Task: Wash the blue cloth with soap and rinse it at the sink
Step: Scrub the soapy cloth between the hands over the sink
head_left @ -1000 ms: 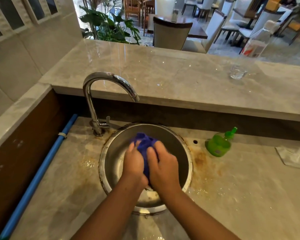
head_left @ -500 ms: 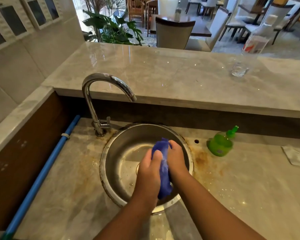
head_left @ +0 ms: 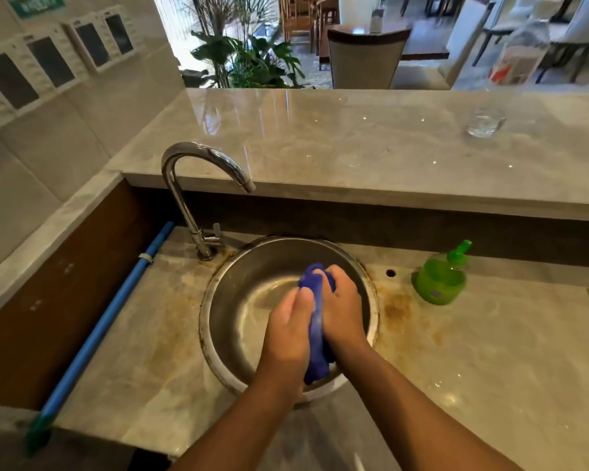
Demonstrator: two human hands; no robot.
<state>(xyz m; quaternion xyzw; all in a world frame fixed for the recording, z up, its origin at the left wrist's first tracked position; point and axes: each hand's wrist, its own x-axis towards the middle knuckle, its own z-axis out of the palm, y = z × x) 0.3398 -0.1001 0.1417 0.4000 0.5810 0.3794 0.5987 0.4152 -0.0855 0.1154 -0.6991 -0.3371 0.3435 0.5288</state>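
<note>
While both forearms reach in from the lower edge of the view, the left hand [head_left: 288, 329] and the right hand [head_left: 342, 307] meet over the round metal sink [head_left: 249, 300] and hold the blue cloth [head_left: 317, 365] between them. The cloth is bunched into a long upright roll above the right half of the bowl; its upper end shows above the fingers and its lower end hangs out under the palms, near the front rim. The right hand grips it with the fingers curled over the upper end, and the left hand closes on it from the other side, its fingers bent against the fabric. The curved chrome faucet [head_left: 191, 185] stands at the back left of the sink, and its spout points toward the bowl. To the right of the sink, on the stained marble counter [head_left: 490, 368], a green soap bottle [head_left: 441, 280] stands well apart from the hands. A blue pipe [head_left: 106, 324] runs along the left edge of the counter. On the raised ledge [head_left: 320, 137] behind the sink, far to the right, there is a clear glass [head_left: 485, 122].
</note>
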